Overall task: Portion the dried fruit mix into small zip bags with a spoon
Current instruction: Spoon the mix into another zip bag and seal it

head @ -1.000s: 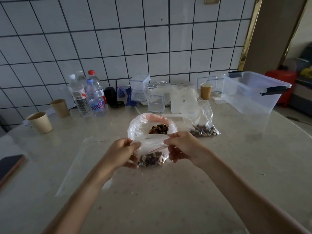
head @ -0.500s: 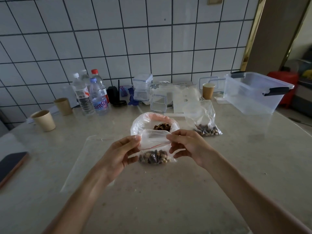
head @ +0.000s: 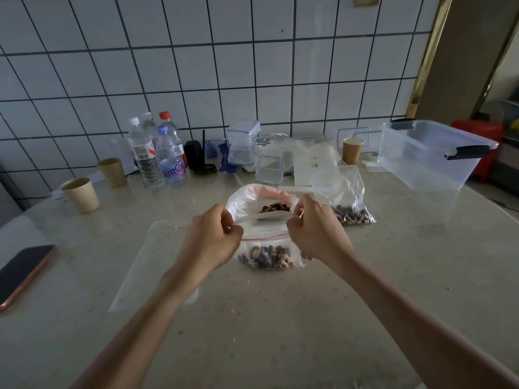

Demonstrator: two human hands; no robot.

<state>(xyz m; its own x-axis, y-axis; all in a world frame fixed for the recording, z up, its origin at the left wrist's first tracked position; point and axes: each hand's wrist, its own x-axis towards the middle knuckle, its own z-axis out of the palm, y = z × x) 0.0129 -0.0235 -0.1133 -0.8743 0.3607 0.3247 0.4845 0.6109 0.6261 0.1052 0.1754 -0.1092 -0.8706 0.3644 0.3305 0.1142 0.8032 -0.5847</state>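
Note:
A small zip bag (head: pixel 266 255) with dried fruit mix in its bottom hangs above the table between my hands. My left hand (head: pixel 210 240) pinches the left end of its red zip line. My right hand (head: pixel 316 230) pinches the right end. Behind it stands the large open bag of fruit mix (head: pixel 262 199). A filled small zip bag (head: pixel 348 204) lies to the right of that. A white spoon handle (head: pixel 297 190) shows behind the large bag. An empty clear bag (head: pixel 146 259) lies flat at the left.
Paper cups (head: pixel 81 193) (head: pixel 112 172) (head: pixel 352 150) and water bottles (head: pixel 171 158) stand along the back. A big clear storage bin (head: pixel 429 155) sits at the right. A phone (head: pixel 24 273) lies at the left edge. Small clear containers (head: pixel 243 141) stand by the tiled wall.
Both hands have turned and closed on the two ends of the bag's zip line. The bag now hangs stretched between them with its top pulled straight.

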